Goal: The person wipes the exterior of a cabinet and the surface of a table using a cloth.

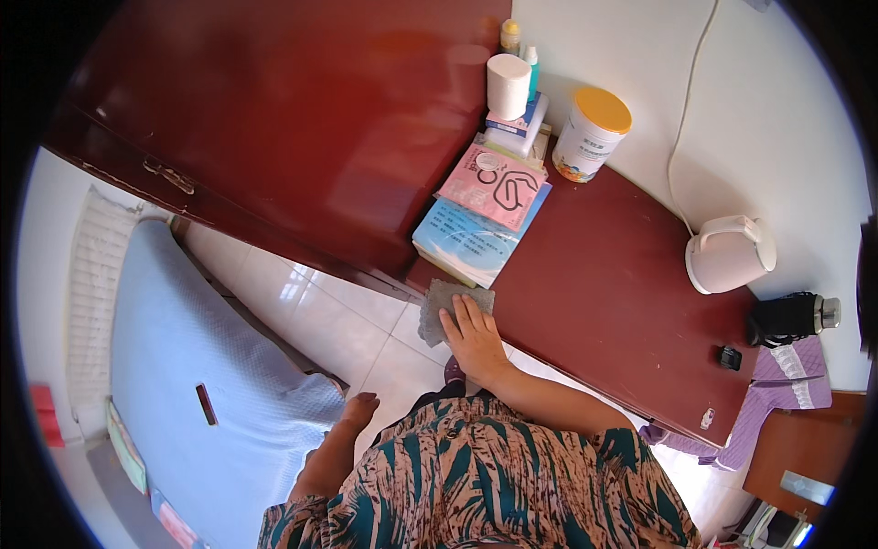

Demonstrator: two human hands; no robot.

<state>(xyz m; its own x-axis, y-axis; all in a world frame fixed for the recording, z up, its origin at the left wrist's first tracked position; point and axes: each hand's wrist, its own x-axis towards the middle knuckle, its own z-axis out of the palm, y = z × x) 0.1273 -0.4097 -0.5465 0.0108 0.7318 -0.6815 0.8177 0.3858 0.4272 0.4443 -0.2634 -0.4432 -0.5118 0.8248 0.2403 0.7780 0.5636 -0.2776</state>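
A grey cloth [437, 325] lies at the near left corner of the dark red tabletop [585, 274], part of it reaching past the edge. On top of it rests my right hand [476, 340], palm down, with the fingers stretched out and slightly apart. Just beyond the cloth is a blue book [466, 240], and a pink book [494, 186] lies over it. My left hand [360, 410] hangs low, near the bed's blue cover [206, 348]. One digit shows there, and the rest of its fingers are hidden.
A white roll [508, 87], a yellow-lidded canister [593, 134], and a pale kettle [730, 256] stand along the wall. To the right are a black bottle [785, 318] and a small black object [728, 358]. A tall red cabinet-like surface [302, 119] borders the left.
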